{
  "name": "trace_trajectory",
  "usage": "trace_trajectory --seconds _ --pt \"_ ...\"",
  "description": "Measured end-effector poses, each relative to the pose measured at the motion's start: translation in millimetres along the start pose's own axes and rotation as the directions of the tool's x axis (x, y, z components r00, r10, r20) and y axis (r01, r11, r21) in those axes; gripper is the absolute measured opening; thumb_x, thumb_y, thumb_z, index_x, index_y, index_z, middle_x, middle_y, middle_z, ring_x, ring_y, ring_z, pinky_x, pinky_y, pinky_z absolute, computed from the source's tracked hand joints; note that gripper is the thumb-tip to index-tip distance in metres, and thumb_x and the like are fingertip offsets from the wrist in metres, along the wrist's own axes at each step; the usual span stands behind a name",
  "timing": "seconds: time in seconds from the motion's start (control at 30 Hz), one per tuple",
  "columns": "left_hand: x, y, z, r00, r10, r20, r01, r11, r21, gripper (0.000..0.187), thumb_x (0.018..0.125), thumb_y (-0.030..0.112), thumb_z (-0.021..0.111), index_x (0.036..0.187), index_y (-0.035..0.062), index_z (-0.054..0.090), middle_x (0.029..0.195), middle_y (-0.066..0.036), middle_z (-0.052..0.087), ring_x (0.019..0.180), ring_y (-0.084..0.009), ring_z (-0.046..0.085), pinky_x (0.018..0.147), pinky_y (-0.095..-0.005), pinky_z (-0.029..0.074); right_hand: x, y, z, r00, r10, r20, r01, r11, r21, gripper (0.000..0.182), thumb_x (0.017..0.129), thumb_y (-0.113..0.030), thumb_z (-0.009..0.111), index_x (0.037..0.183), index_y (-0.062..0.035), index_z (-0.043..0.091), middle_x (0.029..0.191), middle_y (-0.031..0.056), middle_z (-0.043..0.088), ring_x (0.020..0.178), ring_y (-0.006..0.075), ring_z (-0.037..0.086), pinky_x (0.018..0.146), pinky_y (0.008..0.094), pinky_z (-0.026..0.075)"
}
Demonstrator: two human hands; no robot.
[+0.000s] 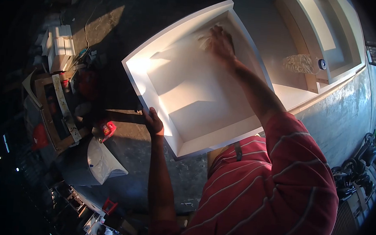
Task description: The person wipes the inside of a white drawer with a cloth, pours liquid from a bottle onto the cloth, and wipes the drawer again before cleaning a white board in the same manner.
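A white drawer-like box (185, 96) with low walls is tilted in front of my body, its open side facing me. My left hand (153, 122) grips the rim of its left wall, fingers closed over the edge. Inside the box, near the far right corner, my right hand (220, 44) presses on the bottom panel. Under its fingers shows a pale crumpled rag (204, 42), partly hidden by the hand. Sunlight and shadow fall across the panel.
At right stands a white cabinet carcass (291, 93), with a bundle of pale crumpled material (299, 63) and a dark-centred roll (322, 64) on it. On the left are stacked pale boards (59, 49), a wooden frame (54, 110), a red packet (108, 129) and a white sack (102, 162).
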State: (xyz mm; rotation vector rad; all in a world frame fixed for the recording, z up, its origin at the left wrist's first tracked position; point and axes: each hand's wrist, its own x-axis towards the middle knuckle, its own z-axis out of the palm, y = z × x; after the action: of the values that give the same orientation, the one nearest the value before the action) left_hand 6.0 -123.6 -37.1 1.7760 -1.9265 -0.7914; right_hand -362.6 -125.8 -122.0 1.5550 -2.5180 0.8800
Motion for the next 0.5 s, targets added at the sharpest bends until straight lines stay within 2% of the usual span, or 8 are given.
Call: trace_trajectory --seconds 0.07,0.17,0.2,0.27,0.3,0.37,0.47,0.5 --pt "6.1 -31.3 8.1 0.999 0.037 -0.026 -0.036 0.999 0.018 0.059 0.098 0.034 0.043 0.134 -0.0118 0.031 0.132 -0.035 0.041 0.121 -0.042 0.046 0.099 -0.0394 0.039 -2.6 -0.4 7.2 0.991 0.1 -0.088 -0.098 0.995 0.026 0.04 0.088 -0.015 0.045 0.126 -0.0021 0.048 0.132 0.0179 0.047 0.122 0.0332 0.046 0.103 0.0467 0.035" --pt "3.9 -23.3 7.6 0.998 0.055 -0.044 -0.056 0.998 -0.028 0.057 0.098 0.032 0.043 0.134 -0.0111 0.033 0.132 -0.034 0.041 0.12 -0.0429 0.046 0.099 -0.0397 0.039 -34.7 -13.8 33.8 0.982 -0.165 0.089 0.181 0.959 -0.217 0.04 0.086 -0.015 0.047 0.125 -0.0058 0.051 0.132 0.0154 0.048 0.123 0.0307 0.046 0.103 0.0445 0.035" --pt "2.7 -16.4 6.9 0.999 0.023 -0.036 -0.026 0.997 -0.076 0.056 0.098 0.032 0.043 0.134 -0.0108 0.033 0.132 -0.034 0.041 0.12 -0.0426 0.046 0.099 -0.0393 0.04 -45.6 -31.2 19.7 0.948 -0.29 0.133 0.301 0.951 -0.074 0.041 0.084 -0.014 0.05 0.124 -0.0067 0.053 0.132 0.0149 0.048 0.123 0.0314 0.045 0.104 0.0433 0.034" --pt "2.0 -18.4 6.6 0.999 -0.035 0.002 0.035 0.993 -0.112 0.057 0.098 0.032 0.043 0.134 -0.0104 0.032 0.132 -0.034 0.041 0.119 -0.0422 0.047 0.098 -0.0393 0.04 -41.3 -24.3 7.7 0.934 -0.321 0.155 0.338 0.936 -0.099 0.043 0.083 -0.013 0.05 0.125 -0.0054 0.051 0.133 0.0142 0.047 0.123 0.0315 0.044 0.104 0.043 0.034" --pt "3.8 -19.9 6.0 0.995 -0.088 0.038 0.093 0.985 -0.146 0.057 0.098 0.032 0.043 0.135 -0.0101 0.032 0.131 -0.035 0.042 0.119 -0.0418 0.048 0.097 -0.0393 0.041 -27.7 -14.7 -1.7 0.935 -0.319 0.153 0.335 0.937 -0.097 0.043 0.083 -0.013 0.05 0.125 -0.0054 0.051 0.133 0.0142 0.047 0.123 0.0315 0.044 0.104 0.043 0.034" --pt "5.3 -28.5 8.7 1.0 -0.031 -0.001 0.031 0.994 -0.104 0.057 0.098 0.032 0.042 0.135 -0.0101 0.032 0.13 -0.035 0.043 0.118 -0.0415 0.049 0.096 -0.0393 0.041 2.0 0.8 -14.6 0.992 0.087 0.086 -0.081 0.994 -0.07 0.043 0.084 -0.015 0.049 0.125 -0.0041 0.05 0.133 0.0142 0.046 0.122 0.0311 0.044 0.104 0.0421 0.033" --pt "1.6 -17.4 4.9 1.0 -0.022 -0.011 0.021 0.999 -0.041 0.058 0.098 0.032 0.043 0.135 -0.0101 0.031 0.129 -0.034 0.044 0.115 -0.0404 0.051 0.094 -0.0393 0.042 -10.1 -26.7 1.5 0.996 0.092 -0.016 -0.093 0.979 -0.179 0.043 0.084 -0.016 0.05 0.124 -0.003 0.05 0.133 0.015 0.046 0.121 0.0314 0.044 0.102 0.0419 0.034" --pt "0.8 -8.8 3.7 0.998 -0.056 -0.005 0.056 0.995 -0.084 0.058 0.098 0.032 0.043 0.135 -0.0101 0.031 0.128 -0.034 0.045 0.115 -0.0404 0.051 0.094 -0.0392 0.042 -22.3 -43.8 3.0 0.994 -0.03 0.106 0.044 0.99 -0.133 0.043 0.083 -0.016 0.051 0.124 -0.0029 0.05 0.132 0.0153 0.047 0.121 0.0307 0.045 0.102 0.0422 0.035"
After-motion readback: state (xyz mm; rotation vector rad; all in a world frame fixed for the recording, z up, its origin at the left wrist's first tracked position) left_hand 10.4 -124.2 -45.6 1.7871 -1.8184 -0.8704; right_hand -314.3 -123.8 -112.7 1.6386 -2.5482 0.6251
